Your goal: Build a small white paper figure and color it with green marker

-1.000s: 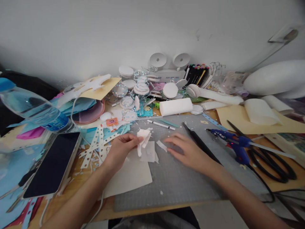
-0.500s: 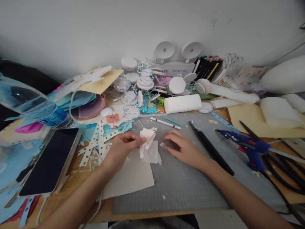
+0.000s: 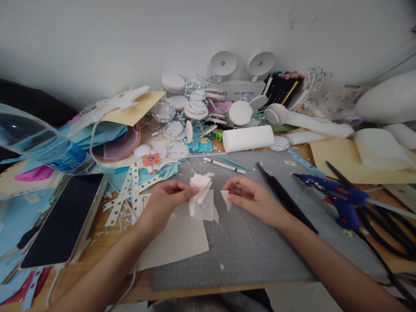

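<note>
My left hand (image 3: 169, 199) pinches a crumpled, folded piece of white paper (image 3: 199, 188) between thumb and fingers. Below it a thin translucent sheet (image 3: 204, 206) lies or hangs over the grey cutting mat (image 3: 240, 260); whether it is joined to the held paper I cannot tell. A small torn white scrap (image 3: 225, 198) is gripped by the fingertips of my right hand (image 3: 250, 197), a short gap to the right of the other paper. Under my left wrist a cream sheet (image 3: 182, 242) covers part of the mat.
A black-handled knife (image 3: 286, 195) and a blue glue gun (image 3: 338, 190) lie right, beside black scissors (image 3: 390, 229). A white pen (image 3: 224, 165) and white roll (image 3: 248, 138) are ahead. At left are a phone (image 3: 65, 221), bottle (image 3: 48, 143) and star-punched strips (image 3: 130, 190).
My right hand has closed on the small white scrap and lifted it slightly, turning it. My left hand keeps its pinch on the folded paper, almost unmoved. The view has shifted a little.
</note>
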Motion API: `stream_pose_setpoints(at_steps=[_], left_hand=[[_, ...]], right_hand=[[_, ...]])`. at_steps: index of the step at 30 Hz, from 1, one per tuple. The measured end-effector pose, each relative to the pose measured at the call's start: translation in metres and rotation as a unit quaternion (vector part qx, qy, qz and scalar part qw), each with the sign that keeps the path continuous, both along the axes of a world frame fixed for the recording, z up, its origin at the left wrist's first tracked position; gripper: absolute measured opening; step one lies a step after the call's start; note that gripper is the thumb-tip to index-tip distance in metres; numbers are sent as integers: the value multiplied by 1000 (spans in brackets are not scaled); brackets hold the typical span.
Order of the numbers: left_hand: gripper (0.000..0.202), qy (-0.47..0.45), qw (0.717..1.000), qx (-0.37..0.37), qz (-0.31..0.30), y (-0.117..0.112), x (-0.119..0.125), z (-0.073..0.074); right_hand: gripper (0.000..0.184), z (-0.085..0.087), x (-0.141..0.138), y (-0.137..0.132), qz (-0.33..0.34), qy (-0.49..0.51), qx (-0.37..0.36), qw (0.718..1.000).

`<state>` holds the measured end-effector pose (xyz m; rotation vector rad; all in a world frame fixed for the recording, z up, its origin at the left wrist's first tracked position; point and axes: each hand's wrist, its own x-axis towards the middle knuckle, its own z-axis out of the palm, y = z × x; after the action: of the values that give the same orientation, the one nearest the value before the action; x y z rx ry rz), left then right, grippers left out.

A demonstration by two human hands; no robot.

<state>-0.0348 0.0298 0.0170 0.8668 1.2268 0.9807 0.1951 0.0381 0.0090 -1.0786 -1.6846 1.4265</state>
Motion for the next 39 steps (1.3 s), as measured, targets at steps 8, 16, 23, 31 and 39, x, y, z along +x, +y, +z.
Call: stream_pose_setpoints(at_steps=[8,16,23,31,39], left_hand=[[22,0,1000,-2,2,1,0,-2],[23,8,1000,1,4,0,0,-1],[22,9,1000,4,-1,1,0,-1],[22,25,1000,11,2,0,0,-2],[22,40,999,14,-4,0,0,-1]], right_hand=[[22,-2,1,-2,4,-5,-13,1000],[14,0,0,-2,3,-13,-55,998],[12,2,-1,-1,-9,-21,-38,999],[12,-1,-2,-1,-12,8,-43,999],[13,-1,-5,-3,-2,28,-109,994]])
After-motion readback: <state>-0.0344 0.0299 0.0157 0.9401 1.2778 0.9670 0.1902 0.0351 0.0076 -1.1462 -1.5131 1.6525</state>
